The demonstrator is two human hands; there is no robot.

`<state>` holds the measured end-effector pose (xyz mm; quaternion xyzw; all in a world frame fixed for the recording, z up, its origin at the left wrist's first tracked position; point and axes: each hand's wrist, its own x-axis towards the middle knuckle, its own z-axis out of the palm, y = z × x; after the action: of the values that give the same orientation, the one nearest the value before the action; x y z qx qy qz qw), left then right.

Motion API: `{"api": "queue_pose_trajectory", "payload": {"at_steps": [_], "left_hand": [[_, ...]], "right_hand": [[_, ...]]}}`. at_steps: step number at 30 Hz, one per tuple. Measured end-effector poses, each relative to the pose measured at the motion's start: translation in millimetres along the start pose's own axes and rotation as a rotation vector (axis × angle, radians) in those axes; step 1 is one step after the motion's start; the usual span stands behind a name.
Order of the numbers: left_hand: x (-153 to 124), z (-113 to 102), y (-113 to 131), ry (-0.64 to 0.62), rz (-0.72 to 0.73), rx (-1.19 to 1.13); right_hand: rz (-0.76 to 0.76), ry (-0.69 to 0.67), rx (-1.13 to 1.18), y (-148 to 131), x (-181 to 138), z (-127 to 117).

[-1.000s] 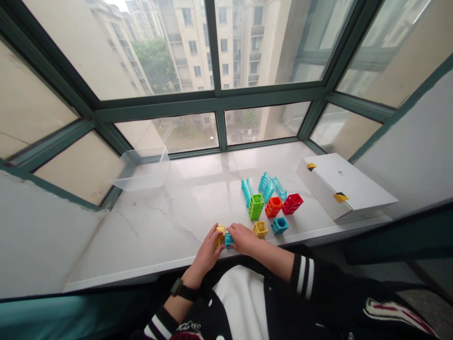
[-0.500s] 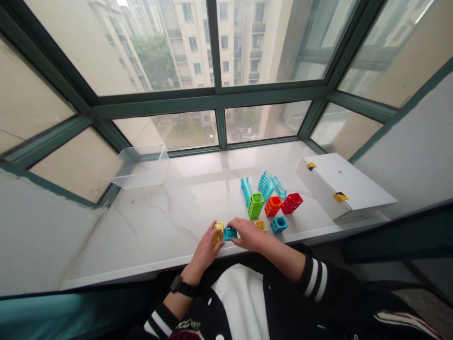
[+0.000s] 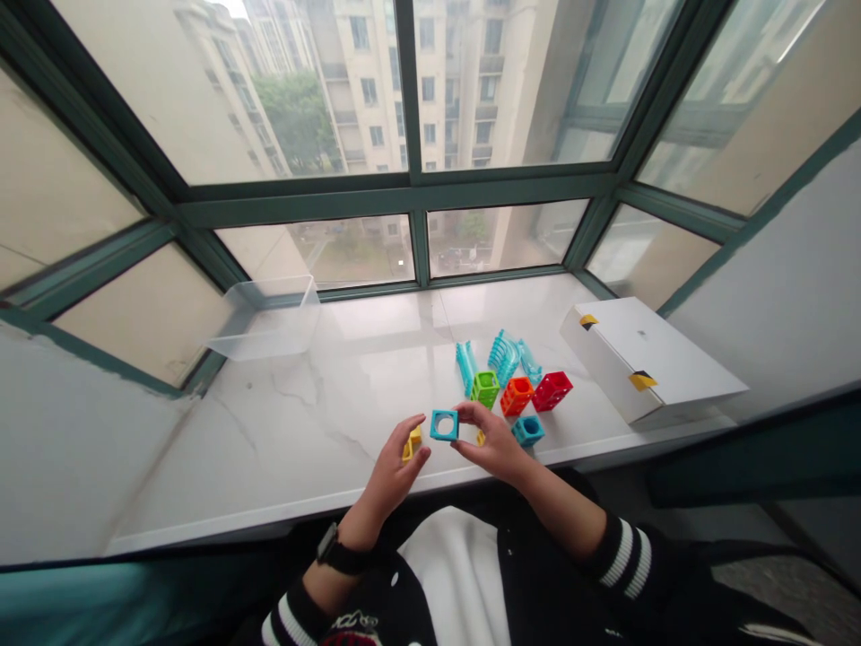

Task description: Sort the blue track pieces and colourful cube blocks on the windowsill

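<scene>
Up off the worktop (image 3: pixel 316 422) has come the blue block (image 3: pixel 444 424). A second ago it lay low against the yellow block (image 3: pixel 412 443); now the right hand (image 3: pixel 496 441) holds it raised, its square hole facing the person. That grip is a narrow pinch, thumb and fingertips on the block's right edge. The left hand (image 3: pixel 392 474) has its grip closed round the yellow block, kept low near the worktop's front edge, thumb stretched up toward the blue one.

The blue block sits just left of the right fingertips, and above and right of the yellow block, the two apart by a small gap. It is square (no long axis to speak of). Each hand is nearest its own piece.

Just right of the right hand stands a blue cube (image 3: pixel 528 431), with a yellow sliver (image 3: pixel 480 438) showing behind the fingers. Beyond are a green block (image 3: pixel 484 388), an orange block (image 3: pixel 517 396) and a red block (image 3: pixel 552 390) in a row, with teal track (image 3: pixel 503 356) behind them. A white box (image 3: pixel 649 359) lies further right, and a clear tub (image 3: pixel 265 320) sits far left by the window.
</scene>
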<state>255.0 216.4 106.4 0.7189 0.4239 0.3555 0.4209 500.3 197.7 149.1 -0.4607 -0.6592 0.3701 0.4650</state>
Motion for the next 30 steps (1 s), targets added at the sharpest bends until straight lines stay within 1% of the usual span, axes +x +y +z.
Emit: {"api": "queue_pose_trajectory", "payload": {"at_steps": [2,5,9,13,17,20,23,26,30], "left_hand": [[1.4,-0.8,17.7,-0.030,-0.048,-0.170],[2.9,0.3,32.6,-0.065,-0.149,-0.325],[3.1,5.2,37.7,-0.077,-0.223,-0.470],[4.1,10.2,40.5,-0.052,-0.239,-0.631],[7.6,17.4,46.6,-0.011,-0.245,-0.672],[10.7,26.7,50.1,0.005,-0.250,-0.688],[12.4,35.9,50.4,0.016,-0.242,-0.681],[12.1,41.4,48.3,-0.001,-0.224,-0.685],[9.5,45.2,43.9,-0.090,-0.205,-0.712]], "right_hand": [[0.000,-0.011,-0.027,-2.1,-1.5,1.4],[-0.020,-0.048,-0.070,-5.7,-3.7,1.1],[-0.060,-0.084,-0.102,-7.1,-7.0,-2.1],[-0.144,-0.074,-0.076,-4.1,-9.7,-0.9],[-0.188,-0.031,-0.092,-0.6,-14.3,7.4],[-0.180,0.050,-0.161,1.8,-17.7,14.2],[-0.173,0.127,-0.219,2.9,-19.4,15.6],[-0.170,0.142,-0.260,2.1,-20.6,8.8],[-0.162,0.123,-0.300,1.9,-26.4,-10.2]]}}
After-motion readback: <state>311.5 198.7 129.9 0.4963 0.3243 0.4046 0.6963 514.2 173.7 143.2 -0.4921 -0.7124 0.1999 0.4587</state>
